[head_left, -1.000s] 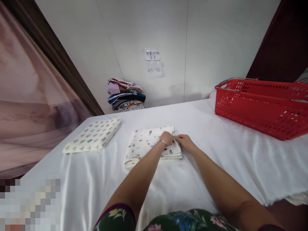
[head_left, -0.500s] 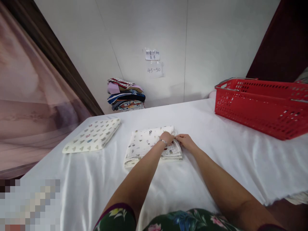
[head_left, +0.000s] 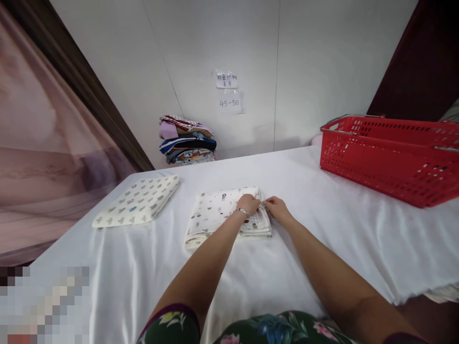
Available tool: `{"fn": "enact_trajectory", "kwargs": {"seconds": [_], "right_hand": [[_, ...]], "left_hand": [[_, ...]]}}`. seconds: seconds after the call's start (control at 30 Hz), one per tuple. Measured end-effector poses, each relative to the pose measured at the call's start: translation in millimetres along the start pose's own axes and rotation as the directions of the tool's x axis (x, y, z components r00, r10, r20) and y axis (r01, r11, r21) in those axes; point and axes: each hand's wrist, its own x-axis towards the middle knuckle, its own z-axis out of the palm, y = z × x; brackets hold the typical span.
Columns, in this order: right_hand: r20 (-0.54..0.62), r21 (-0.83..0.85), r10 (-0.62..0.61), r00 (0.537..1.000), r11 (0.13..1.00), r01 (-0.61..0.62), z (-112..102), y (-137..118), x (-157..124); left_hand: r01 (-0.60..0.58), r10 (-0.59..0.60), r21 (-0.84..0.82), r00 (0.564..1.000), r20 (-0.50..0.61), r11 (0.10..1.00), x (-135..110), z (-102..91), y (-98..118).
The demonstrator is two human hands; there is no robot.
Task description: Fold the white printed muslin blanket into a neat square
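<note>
A folded white cloth with a small scattered print lies flat in front of me, in several layers. My left hand, with a bracelet at its wrist, rests on the right part of this cloth, fingers closed on its edge. Just to the right, my right hand pinches the cloth's right edge between thumb and fingers. The fingertips of both hands almost meet there. Part of the cloth is hidden under my left hand and forearm. Farther left lies a second folded cloth, cream with grey shapes, untouched.
Both cloths lie on a table with a white satiny cover. A red perforated basket with metal handles stands at the right. A stack of folded fabrics sits by the back wall, near two paper notes. Pink curtain hangs left.
My right hand has shifted very slightly up at the cloth's right edge. Both hands keep their hold, and everything else stays in place.
</note>
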Motion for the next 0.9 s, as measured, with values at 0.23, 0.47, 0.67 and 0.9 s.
{"fn": "enact_trajectory", "kwargs": {"seconds": [0.23,0.47,0.67,0.9], "right_hand": [[0.040,0.030,-0.060,0.997,0.998,0.058,1,-7,-5],[0.095,0.071,-0.041,0.995,0.997,0.034,1,-15,-10],[0.108,0.046,0.011,0.994,0.999,-0.016,-1,-17,-11],[0.119,0.046,0.000,0.993,0.999,-0.006,0,-21,-16]], "left_hand": [[-0.009,0.009,0.014,1.000,0.010,1.000,-3,-2.5,1],[-0.015,0.015,0.012,1.000,-0.003,1.000,-4,-2.8,2],[-0.030,0.030,-0.003,0.999,-0.020,1.000,-8,-2.5,6],[-0.015,0.021,-0.082,0.997,0.076,0.997,-4,-1.8,2]]}}
